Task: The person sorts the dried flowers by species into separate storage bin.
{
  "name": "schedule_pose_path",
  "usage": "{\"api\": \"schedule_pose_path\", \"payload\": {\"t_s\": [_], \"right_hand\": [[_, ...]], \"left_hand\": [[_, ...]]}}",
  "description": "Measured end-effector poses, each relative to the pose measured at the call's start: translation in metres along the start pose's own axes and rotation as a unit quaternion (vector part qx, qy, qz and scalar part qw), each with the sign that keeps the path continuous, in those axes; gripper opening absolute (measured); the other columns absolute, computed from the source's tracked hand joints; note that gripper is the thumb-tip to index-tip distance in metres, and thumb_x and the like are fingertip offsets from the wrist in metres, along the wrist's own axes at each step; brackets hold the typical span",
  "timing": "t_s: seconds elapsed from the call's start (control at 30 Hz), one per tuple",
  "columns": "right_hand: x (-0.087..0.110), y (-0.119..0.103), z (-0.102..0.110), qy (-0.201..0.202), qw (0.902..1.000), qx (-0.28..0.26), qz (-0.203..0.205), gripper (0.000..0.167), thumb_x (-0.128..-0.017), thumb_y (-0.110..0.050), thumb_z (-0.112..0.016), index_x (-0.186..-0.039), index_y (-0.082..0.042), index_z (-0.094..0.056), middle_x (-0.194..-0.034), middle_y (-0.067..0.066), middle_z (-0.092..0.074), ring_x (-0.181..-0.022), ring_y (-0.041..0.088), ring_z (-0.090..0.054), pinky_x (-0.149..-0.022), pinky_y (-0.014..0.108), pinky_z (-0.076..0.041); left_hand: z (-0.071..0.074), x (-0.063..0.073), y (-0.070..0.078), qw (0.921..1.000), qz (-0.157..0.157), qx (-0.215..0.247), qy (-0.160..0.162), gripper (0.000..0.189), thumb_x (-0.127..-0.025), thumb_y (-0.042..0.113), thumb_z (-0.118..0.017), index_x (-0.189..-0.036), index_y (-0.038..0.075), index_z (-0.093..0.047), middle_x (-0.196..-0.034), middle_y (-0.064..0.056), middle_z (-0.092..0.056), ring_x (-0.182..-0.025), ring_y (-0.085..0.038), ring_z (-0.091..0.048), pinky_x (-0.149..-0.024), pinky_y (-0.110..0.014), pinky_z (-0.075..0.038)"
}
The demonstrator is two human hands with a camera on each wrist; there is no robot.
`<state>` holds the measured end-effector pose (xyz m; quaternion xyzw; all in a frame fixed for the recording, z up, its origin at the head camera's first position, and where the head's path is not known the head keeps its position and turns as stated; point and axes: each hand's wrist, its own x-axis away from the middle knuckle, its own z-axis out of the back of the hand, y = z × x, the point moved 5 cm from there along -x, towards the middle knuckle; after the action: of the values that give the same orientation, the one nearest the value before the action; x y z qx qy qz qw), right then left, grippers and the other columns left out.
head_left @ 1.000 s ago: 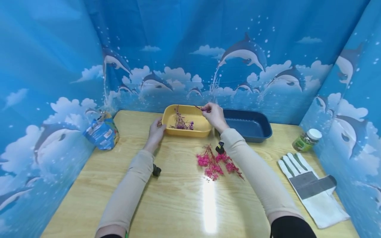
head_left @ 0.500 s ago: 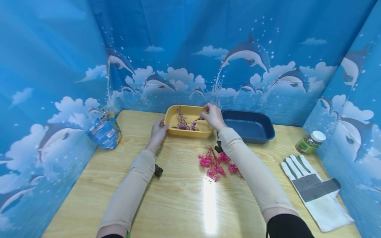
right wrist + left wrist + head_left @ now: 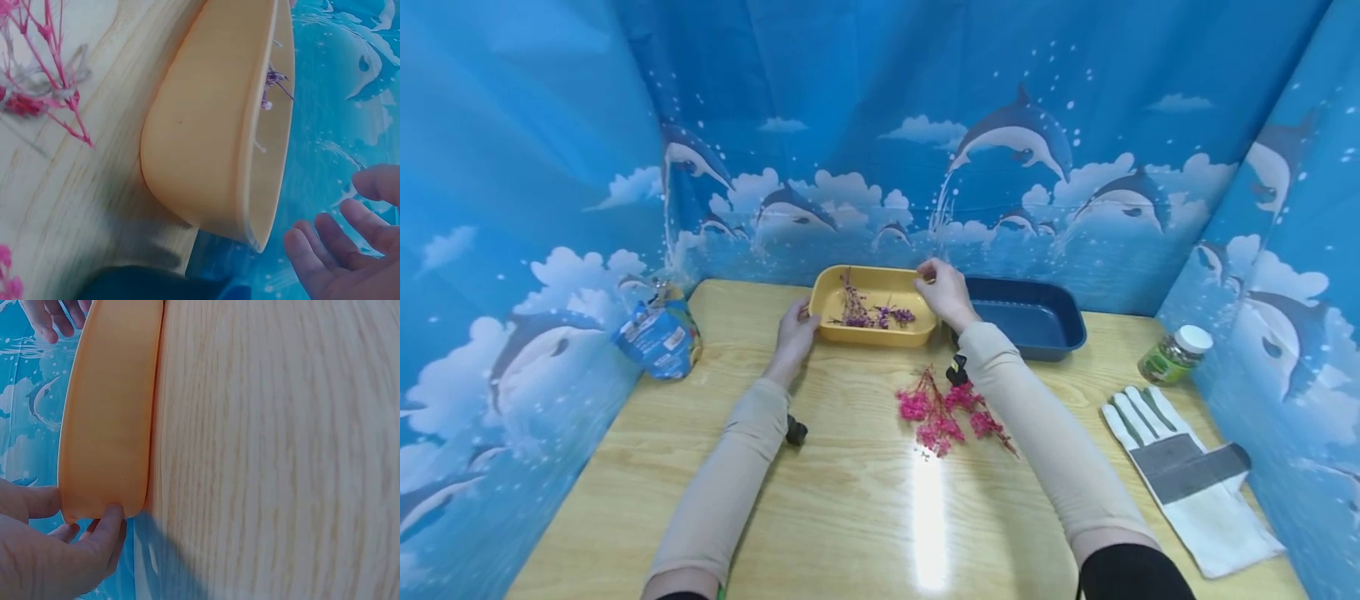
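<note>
Blue curtains printed with leaping dolphins and clouds walled in the pale wood-grain table, whose top caught one bright streak of light near the front. At the back stood a yellow tray, with sprigs of tiny purple blossoms lying on its floor, one stem leaning up the far wall. Just to its right sat a navy tray. The person's left hand gripped the yellow tray's left end, digits on the rim and the outer wall; the right hand was at the other end, its fingers loosely bent and parted just beyond the rim. Pink-flowered sprigs lay nearer the front, partly covered by the right sleeve, which also crossed before the navy tray's near left corner. Off to the right were a white-and-grey work glove and a white-lidded jar, its contents too small to identify. I couldn't read the print on the blue pouch at the left.
</note>
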<state>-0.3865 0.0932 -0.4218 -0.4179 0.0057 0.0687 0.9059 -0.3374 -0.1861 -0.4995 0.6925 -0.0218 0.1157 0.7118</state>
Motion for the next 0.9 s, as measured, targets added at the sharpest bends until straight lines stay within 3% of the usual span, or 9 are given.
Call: {"api": "schedule_pose_path", "payload": {"t_s": [0.37,0.57,0.7,0.8,0.9], "right_hand": [[0.018,0.005,0.048,0.05,0.9975,-0.046,0.019,0.037,-0.108,-0.021,-0.058,-0.141,-0.005,-0.058,-0.138,0.017,-0.062,-0.128,0.034,-0.061,-0.108,0.052,-0.056],[0.032,0.017,0.078,0.107,0.9914,-0.065,0.039,0.044,-0.107,-0.022,-0.056,-0.149,-0.008,-0.049,-0.146,0.02,-0.055,-0.132,0.035,-0.056,-0.111,0.053,-0.053],[0.042,0.034,0.101,0.159,0.9843,-0.072,0.026,0.048,-0.108,-0.023,-0.054,-0.153,-0.01,-0.043,-0.151,0.02,-0.051,-0.139,0.036,-0.052,-0.115,0.053,-0.049],[0.05,0.049,0.119,0.198,0.9774,-0.073,0.005,0.051,-0.108,-0.024,-0.053,-0.155,-0.01,-0.04,-0.153,0.019,-0.048,-0.142,0.036,-0.048,-0.118,0.053,-0.046],[0.058,0.063,0.137,0.232,0.9702,-0.067,-0.023,0.053,-0.107,-0.025,-0.052,-0.156,-0.011,-0.038,-0.155,0.017,-0.045,-0.144,0.035,-0.046,-0.121,0.052,-0.043]], "left_hand": [[-0.001,0.001,0.002,0.9998,0.002,-0.02,0.007,0.059,-0.109,0.007,-0.048,-0.165,0.006,-0.03,-0.163,-0.023,-0.042,-0.149,-0.035,-0.047,-0.125,-0.042,-0.046],[0.001,0.003,-0.001,0.9995,0.012,-0.028,0.008,0.059,-0.11,0.009,-0.047,-0.166,0.007,-0.028,-0.165,-0.02,-0.041,-0.151,-0.034,-0.044,-0.126,-0.042,-0.044],[0.001,0.005,0.0,0.9992,0.009,-0.037,0.009,0.059,-0.111,0.013,-0.047,-0.166,0.007,-0.027,-0.167,-0.02,-0.039,-0.154,-0.034,-0.041,-0.128,-0.043,-0.041],[0.003,0.007,0.005,0.9978,-0.001,-0.06,0.028,0.058,-0.11,0.017,-0.048,-0.165,0.007,-0.031,-0.167,-0.02,-0.039,-0.155,-0.034,-0.04,-0.13,-0.044,-0.039],[0.006,0.013,0.015,0.9918,-0.042,-0.094,0.075,0.056,-0.109,0.018,-0.051,-0.162,0.009,-0.036,-0.167,-0.017,-0.04,-0.156,-0.033,-0.038,-0.131,-0.046,-0.035]]}}
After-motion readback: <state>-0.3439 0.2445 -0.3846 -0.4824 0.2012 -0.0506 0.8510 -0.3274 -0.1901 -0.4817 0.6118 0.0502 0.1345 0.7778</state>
